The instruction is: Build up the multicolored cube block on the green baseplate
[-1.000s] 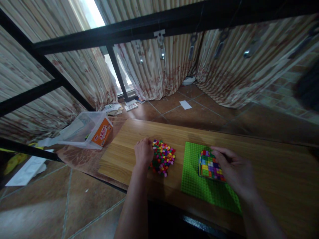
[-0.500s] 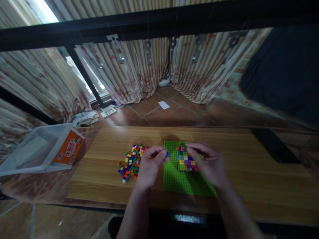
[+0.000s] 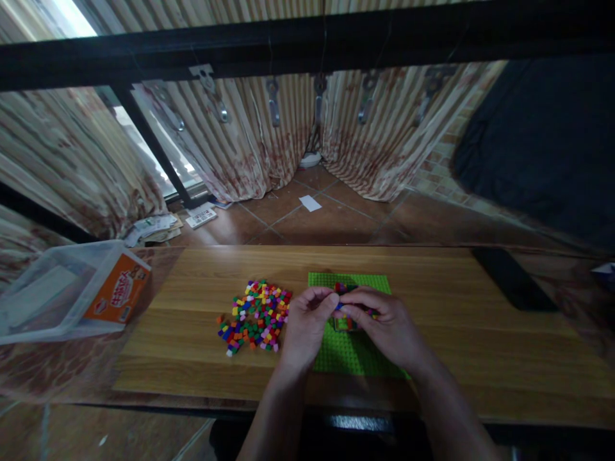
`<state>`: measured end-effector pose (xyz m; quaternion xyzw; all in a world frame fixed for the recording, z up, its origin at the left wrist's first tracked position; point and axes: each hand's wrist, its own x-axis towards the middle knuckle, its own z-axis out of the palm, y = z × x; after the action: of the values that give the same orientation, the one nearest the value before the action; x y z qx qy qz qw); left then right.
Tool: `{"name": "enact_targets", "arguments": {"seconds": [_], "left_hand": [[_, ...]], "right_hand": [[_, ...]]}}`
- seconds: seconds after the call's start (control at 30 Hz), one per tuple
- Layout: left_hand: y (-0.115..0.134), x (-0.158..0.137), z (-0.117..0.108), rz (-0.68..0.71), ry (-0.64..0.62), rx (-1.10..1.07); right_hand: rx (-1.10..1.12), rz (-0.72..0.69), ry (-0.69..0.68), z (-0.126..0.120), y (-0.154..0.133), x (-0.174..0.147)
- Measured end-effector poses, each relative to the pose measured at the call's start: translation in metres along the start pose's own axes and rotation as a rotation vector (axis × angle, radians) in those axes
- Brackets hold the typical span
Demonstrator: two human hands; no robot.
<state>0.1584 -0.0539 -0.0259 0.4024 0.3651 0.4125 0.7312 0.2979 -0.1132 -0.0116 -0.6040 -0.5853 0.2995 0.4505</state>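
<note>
My left hand [image 3: 310, 317] pinches a small blue brick [image 3: 339, 306] between thumb and fingertips. From the other side, the fingertips of my right hand [image 3: 382, 317] close on the same brick, so both hands meet there. Below them a multicoloured block of small bricks [image 3: 346, 324] stands on a green studded baseplate [image 3: 358, 355]; my hands cover much of it. Left of my left hand, a loose pile of small coloured bricks [image 3: 259, 314] is spread over the wooden board.
A clear plastic bin [image 3: 57, 288] with an orange label stands at the left. A dark flat object [image 3: 514, 280] lies on the wooden board [image 3: 192, 358] at the right. Behind the table are a black metal bar [image 3: 298, 45] and striped curtains [image 3: 259, 153].
My right hand has moved left from the brick block to meet my left hand at the blue brick. The view has shifted slightly, and more of the loose pile shows.
</note>
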Motion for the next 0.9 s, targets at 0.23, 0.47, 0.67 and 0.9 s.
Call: {"name": "enact_targets", "arguments": {"seconds": [0.23, 0.47, 0.67, 0.9], "left_hand": [[0.000, 0.001, 0.010, 0.024, 0.012, 0.088], [-0.007, 0.008, -0.002, 0.145, 0.149, 0.366], [-0.016, 0.007, 0.000, 0.109, 0.074, 0.414], [-0.017, 0.005, 0.000, 0.155, 0.051, 0.537]], "right_hand": [[-0.139, -0.022, 0.073, -0.004, 0.002, 0.002], [-0.270, 0.032, 0.319, -0.014, 0.022, 0.016], [-0.300, 0.000, 0.232, -0.007, 0.032, 0.027], [-0.307, 0.015, 0.179, -0.004, 0.033, 0.029]]}}
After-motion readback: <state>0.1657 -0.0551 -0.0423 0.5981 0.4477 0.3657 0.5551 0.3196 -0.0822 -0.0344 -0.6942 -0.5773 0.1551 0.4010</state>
